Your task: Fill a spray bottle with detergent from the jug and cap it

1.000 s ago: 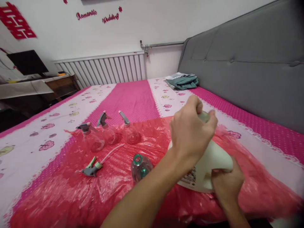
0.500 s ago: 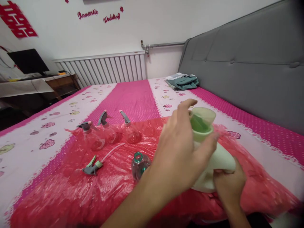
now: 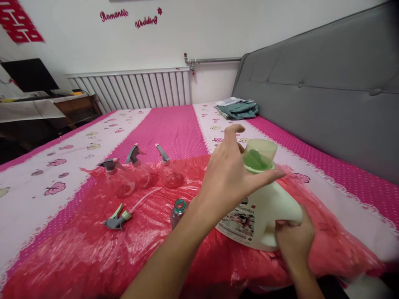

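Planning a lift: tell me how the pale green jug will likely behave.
The pale green jug looks rigid, so should keep its shape. Its smooth surface could slip, though the right hand grips its handle. Its bulk suggests weight, but the fill level is hidden.

Free air above jug cap (image 3: 264,150)
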`<state>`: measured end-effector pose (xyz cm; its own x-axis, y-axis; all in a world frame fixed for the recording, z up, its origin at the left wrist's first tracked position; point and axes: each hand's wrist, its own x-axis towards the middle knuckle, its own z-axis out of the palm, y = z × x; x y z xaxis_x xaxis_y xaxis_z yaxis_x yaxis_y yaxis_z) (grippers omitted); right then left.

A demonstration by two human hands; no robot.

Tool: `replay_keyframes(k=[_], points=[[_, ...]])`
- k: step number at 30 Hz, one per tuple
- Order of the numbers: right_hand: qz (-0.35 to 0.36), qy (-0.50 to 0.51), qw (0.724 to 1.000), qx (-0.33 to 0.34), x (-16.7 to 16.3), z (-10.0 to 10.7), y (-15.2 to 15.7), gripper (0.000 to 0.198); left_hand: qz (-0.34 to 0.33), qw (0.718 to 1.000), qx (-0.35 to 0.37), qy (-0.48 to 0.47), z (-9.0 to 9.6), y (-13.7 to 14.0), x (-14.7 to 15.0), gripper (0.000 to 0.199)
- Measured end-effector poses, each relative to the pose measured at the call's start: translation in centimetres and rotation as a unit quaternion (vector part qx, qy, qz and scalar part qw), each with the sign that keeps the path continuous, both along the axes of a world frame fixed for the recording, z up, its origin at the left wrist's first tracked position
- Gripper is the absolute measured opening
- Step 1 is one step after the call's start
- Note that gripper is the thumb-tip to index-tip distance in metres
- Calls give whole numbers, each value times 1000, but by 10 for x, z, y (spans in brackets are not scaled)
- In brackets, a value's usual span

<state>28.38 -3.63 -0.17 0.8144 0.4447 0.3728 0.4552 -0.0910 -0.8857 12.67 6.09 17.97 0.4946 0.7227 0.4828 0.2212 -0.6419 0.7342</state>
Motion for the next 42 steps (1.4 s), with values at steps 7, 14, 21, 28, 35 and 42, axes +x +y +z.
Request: replay_keyframes(k=[7, 14, 21, 28, 35, 42], points=[[0, 0, 1000, 12, 1, 0, 1, 17, -198, 979, -39, 23, -2, 5, -5, 79], [1, 8, 1000, 12, -2, 2, 0, 20, -43, 990, 136, 22, 10, 1, 4, 57], [8, 27, 1000, 7, 1, 3, 1, 25, 114, 982, 87, -126, 25, -2, -42, 71], [-2, 58, 998, -14, 1, 4, -1, 29, 362, 923, 44, 120, -41, -9, -179, 70], [-3, 57, 998, -35, 2, 6, -3, 30, 357, 831, 17, 427, -124, -9, -232, 63], [5, 50, 998, -36, 2, 5, -6, 30, 349, 834, 47, 426, -158, 5, -232, 62]])
